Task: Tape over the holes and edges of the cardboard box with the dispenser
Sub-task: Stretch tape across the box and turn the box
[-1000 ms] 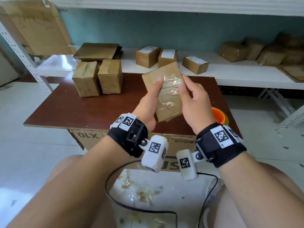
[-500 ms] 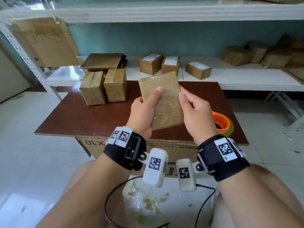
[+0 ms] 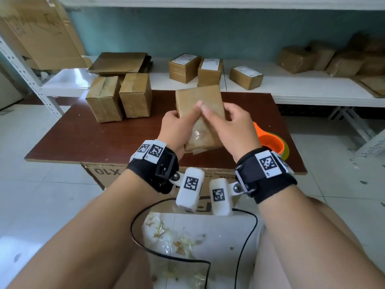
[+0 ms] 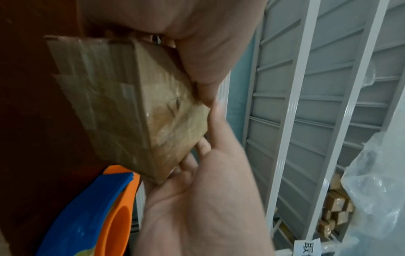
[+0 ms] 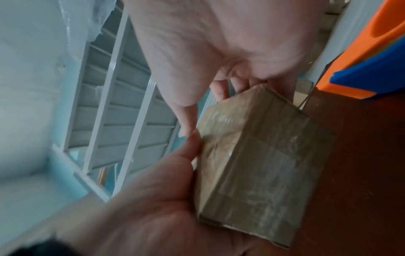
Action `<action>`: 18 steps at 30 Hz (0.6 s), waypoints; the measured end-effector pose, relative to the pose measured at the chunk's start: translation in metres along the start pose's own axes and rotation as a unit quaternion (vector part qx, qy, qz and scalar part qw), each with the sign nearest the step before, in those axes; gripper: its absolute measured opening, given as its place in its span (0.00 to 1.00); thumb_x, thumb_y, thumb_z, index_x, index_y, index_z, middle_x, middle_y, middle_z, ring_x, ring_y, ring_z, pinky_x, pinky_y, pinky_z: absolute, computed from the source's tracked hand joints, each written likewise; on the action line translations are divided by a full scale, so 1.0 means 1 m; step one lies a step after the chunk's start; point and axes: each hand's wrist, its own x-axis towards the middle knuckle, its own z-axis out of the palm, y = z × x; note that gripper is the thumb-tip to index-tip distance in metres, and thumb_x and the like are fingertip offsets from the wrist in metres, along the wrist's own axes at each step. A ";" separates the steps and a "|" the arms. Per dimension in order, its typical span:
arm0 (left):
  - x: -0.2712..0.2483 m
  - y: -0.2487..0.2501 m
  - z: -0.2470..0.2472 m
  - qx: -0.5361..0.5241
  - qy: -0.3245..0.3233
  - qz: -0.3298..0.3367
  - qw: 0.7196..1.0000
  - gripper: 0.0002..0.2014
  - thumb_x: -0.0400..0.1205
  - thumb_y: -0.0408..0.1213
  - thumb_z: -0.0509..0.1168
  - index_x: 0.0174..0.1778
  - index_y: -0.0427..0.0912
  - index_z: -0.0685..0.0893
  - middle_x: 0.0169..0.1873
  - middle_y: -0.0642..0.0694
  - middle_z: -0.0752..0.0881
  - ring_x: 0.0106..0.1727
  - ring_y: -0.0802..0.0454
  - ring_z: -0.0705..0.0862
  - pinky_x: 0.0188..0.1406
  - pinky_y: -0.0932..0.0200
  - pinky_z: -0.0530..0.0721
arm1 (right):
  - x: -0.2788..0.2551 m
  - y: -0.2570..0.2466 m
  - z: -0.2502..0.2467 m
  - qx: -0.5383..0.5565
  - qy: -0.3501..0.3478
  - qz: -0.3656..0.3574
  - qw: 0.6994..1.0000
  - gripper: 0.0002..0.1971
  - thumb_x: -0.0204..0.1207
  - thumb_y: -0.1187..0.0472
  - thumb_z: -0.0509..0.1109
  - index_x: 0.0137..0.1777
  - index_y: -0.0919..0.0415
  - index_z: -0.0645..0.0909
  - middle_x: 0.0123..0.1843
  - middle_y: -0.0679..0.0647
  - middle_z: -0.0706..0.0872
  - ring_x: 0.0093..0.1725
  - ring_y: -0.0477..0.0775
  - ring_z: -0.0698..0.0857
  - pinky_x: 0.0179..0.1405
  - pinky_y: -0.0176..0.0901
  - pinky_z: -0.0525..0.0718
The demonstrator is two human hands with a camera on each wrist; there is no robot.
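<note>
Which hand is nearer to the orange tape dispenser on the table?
Right. The right hand holds the cardboard box just beside the orange tape dispenser, on its left. The left hand grips the box's far side, farther from the dispenser.

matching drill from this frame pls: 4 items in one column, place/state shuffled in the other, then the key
Things:
1. held cardboard box
2. tape dispenser
3. pair of taped boxes
4. three labelled boxes

Places or states:
A. on the white shelf behind the table
B. gripped by the left hand and right hand, above the table
C. on the brown table, far left part
D. on the table's right edge, by the right wrist

Pairs: 1-B, 2-D, 3-C, 4-A
</note>
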 end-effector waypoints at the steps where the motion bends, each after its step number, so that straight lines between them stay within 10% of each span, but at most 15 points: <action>1: -0.001 -0.001 0.001 0.002 0.001 0.003 1.000 0.30 0.82 0.53 0.80 0.69 0.33 0.82 0.43 0.44 0.93 0.34 0.59 0.93 0.30 0.63 0.89 | -0.003 -0.003 -0.001 -0.021 -0.009 -0.012 1.000 0.18 0.75 0.30 0.78 0.56 0.39 0.86 0.50 0.36 0.93 0.51 0.37 0.91 0.54 0.47 0.92; 5: -0.003 0.002 -0.002 0.030 0.006 0.025 0.999 0.31 0.75 0.68 0.79 0.56 0.43 0.87 0.45 0.50 0.95 0.49 0.48 0.96 0.55 0.44 0.96 | -0.002 -0.005 -0.007 -0.088 0.027 -0.047 0.995 0.22 0.73 0.35 0.83 0.60 0.43 0.83 0.48 0.34 0.89 0.48 0.33 0.87 0.47 0.37 0.86; 8: -0.009 0.008 -0.002 0.014 -0.007 0.029 0.999 0.23 0.87 0.60 0.70 0.39 0.44 0.84 0.24 0.57 0.87 0.28 0.64 0.88 0.30 0.69 0.86 | 0.003 -0.002 -0.014 -0.053 0.022 -0.026 0.998 0.13 0.80 0.41 0.79 0.58 0.43 0.84 0.48 0.37 0.91 0.48 0.37 0.90 0.50 0.44 0.91; 12: -0.020 0.014 0.002 -0.036 0.002 0.020 0.999 0.25 0.87 0.58 0.72 0.59 0.37 0.92 0.49 0.43 0.97 0.51 0.48 0.97 0.46 0.52 0.95 | 0.006 -0.005 -0.016 -0.064 0.053 -0.002 0.997 0.23 0.86 0.34 0.68 0.47 0.53 0.88 0.40 0.47 0.91 0.40 0.49 0.88 0.44 0.54 0.89; 18: -0.022 0.015 0.001 -0.094 0.043 0.067 0.992 0.20 0.87 0.51 0.75 0.66 0.39 0.92 0.53 0.40 0.96 0.56 0.42 0.96 0.58 0.39 0.95 | 0.001 -0.004 -0.011 -0.080 0.023 0.025 0.996 0.29 0.75 0.24 0.73 0.48 0.53 0.82 0.41 0.42 0.88 0.38 0.43 0.86 0.38 0.44 0.83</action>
